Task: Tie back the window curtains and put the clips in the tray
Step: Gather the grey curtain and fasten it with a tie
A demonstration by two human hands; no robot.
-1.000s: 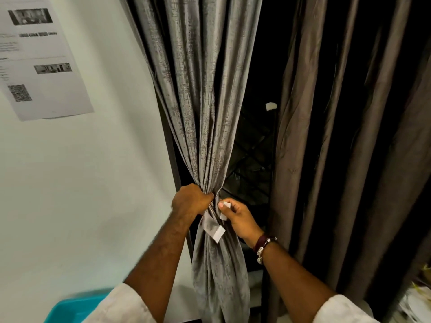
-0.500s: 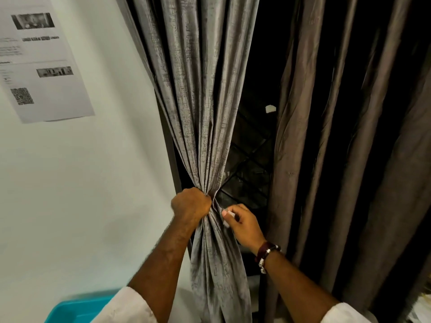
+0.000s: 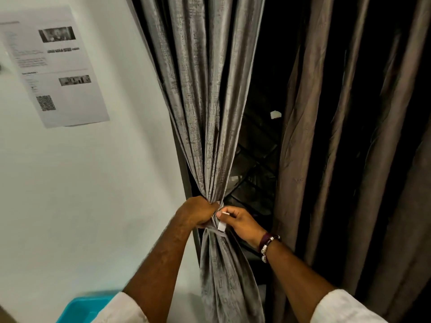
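The grey left curtain [image 3: 205, 108] hangs gathered into a tight bunch at the window's left edge. My left hand [image 3: 197, 212] grips that bunch from the left side. A grey fabric tieback band [image 3: 213, 230] wraps around the curtain just below my fists. My right hand [image 3: 238, 221] pinches the band's white end tab [image 3: 221, 226] against the front of the bunch. The brown right curtain [image 3: 331, 159] hangs loose. A corner of the turquoise tray [image 3: 86, 307] shows at the bottom left. No clips are visible.
A printed paper sheet [image 3: 63, 68] is stuck on the white wall [image 3: 81, 194] to the left. Dark window glass with a grille [image 3: 256, 173] shows between the two curtains. A small white object [image 3: 275, 114] sits in that dark gap.
The white tab that hung loose below my left hand is now drawn up against the bunch, and the band lies wrapped around the curtain. Both hands stayed at the gather.
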